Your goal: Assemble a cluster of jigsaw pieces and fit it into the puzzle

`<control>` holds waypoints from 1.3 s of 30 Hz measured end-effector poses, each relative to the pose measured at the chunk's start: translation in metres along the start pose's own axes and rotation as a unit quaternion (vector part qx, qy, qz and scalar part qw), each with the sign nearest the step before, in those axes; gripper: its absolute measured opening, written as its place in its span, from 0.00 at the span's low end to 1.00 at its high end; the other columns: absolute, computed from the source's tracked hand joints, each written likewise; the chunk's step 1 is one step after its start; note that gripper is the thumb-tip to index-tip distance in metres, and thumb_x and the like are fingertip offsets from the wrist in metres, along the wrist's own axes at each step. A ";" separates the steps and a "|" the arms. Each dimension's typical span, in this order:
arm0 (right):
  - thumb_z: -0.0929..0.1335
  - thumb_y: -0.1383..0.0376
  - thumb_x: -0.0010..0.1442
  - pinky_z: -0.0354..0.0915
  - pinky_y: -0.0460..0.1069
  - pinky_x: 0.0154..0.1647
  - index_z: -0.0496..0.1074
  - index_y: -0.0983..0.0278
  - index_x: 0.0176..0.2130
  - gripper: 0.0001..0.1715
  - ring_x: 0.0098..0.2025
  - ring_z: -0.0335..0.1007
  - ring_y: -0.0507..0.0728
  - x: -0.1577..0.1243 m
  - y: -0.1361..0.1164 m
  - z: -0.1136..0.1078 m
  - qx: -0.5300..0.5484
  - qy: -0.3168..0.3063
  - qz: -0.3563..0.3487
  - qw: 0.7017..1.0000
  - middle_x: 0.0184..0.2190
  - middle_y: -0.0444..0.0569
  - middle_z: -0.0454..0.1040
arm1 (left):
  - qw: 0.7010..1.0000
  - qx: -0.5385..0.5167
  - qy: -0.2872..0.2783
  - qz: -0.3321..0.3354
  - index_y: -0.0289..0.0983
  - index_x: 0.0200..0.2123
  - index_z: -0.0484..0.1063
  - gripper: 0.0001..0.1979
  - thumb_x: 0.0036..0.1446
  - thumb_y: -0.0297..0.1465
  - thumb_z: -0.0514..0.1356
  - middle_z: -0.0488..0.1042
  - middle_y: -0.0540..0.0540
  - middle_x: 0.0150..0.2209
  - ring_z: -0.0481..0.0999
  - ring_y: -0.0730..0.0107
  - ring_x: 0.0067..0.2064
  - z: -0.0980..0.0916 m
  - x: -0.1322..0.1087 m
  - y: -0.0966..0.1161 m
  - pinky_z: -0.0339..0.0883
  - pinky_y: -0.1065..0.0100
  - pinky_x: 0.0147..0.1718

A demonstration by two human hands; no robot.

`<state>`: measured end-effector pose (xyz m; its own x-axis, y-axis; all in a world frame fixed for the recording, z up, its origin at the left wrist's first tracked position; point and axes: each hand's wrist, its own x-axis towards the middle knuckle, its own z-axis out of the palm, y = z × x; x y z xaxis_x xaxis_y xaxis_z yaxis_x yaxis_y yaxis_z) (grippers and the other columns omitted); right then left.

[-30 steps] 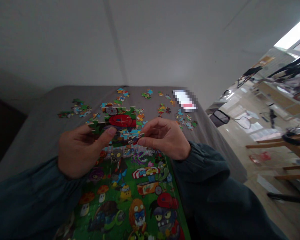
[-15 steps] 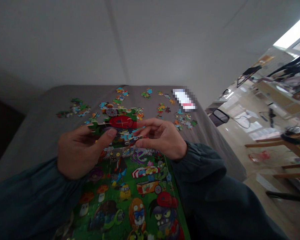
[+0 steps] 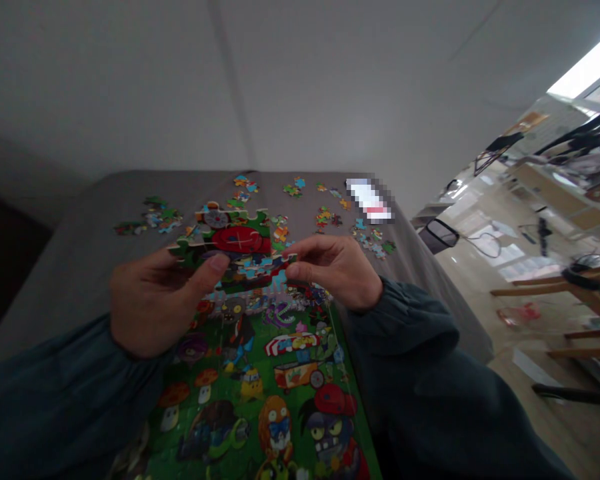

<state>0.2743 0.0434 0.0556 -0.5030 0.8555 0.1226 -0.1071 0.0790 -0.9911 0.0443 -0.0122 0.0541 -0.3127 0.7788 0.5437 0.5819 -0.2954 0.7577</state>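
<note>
A joined puzzle section (image 3: pixel 237 250) with a red shape on green is lifted above the table. My left hand (image 3: pixel 153 303) pinches its left edge with the thumb on top. On the other side, my right hand (image 3: pixel 333 270) grips its right edge between thumb and fingers. Below the section lies the assembled part of a colourful cartoon puzzle (image 3: pixel 265 387) on a grey table (image 3: pixel 75 247). Both arms wear dark teal sleeves.
Loose puzzle pieces (image 3: pixel 153 219) are scattered over the far half of the table, more of them (image 3: pixel 373 243) near the right edge. A blurred white object (image 3: pixel 370 199) lies at the far right corner. Chairs and clutter stand on the floor to the right.
The held section has risen and tilted up a little. My right hand shifted from touching its lower right edge to gripping its right side.
</note>
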 end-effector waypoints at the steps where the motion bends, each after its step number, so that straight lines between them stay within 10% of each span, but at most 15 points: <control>1: 0.80 0.55 0.47 0.67 0.46 0.30 0.80 0.63 0.32 0.17 0.28 0.69 0.48 0.000 -0.001 -0.002 -0.008 0.001 -0.002 1.000 0.27 0.43 0.76 | 1.000 -0.009 0.000 -0.003 0.42 0.27 0.83 0.07 0.48 0.38 0.67 0.82 0.51 0.23 0.77 0.70 0.20 0.000 0.000 0.001 0.74 0.71 0.19; 12: 0.82 0.62 0.42 0.74 0.49 0.46 0.81 0.61 0.26 0.11 0.40 0.78 0.52 -0.006 -0.002 0.022 0.036 0.014 -0.019 0.999 0.36 0.47 0.81 | 1.000 -0.002 -0.003 0.006 0.42 0.25 0.82 0.05 0.46 0.37 0.67 0.83 0.50 0.24 0.78 0.70 0.20 0.002 -0.001 0.006 0.72 0.74 0.18; 39: 0.83 0.63 0.40 0.73 0.45 0.31 0.76 0.64 0.27 0.18 0.28 0.76 0.49 -0.007 0.002 0.030 0.119 0.008 0.039 0.992 0.27 0.42 0.80 | 0.997 0.027 -0.008 0.070 0.42 0.24 0.81 0.09 0.50 0.39 0.67 0.76 0.54 0.15 0.70 0.75 0.13 0.001 -0.005 0.008 0.61 0.76 0.10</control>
<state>0.2524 0.0224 0.0547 -0.5036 0.8628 0.0434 -0.2682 -0.1084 -0.9572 0.0513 -0.0179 0.0565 -0.2139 0.7409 0.6367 0.6594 -0.3714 0.6537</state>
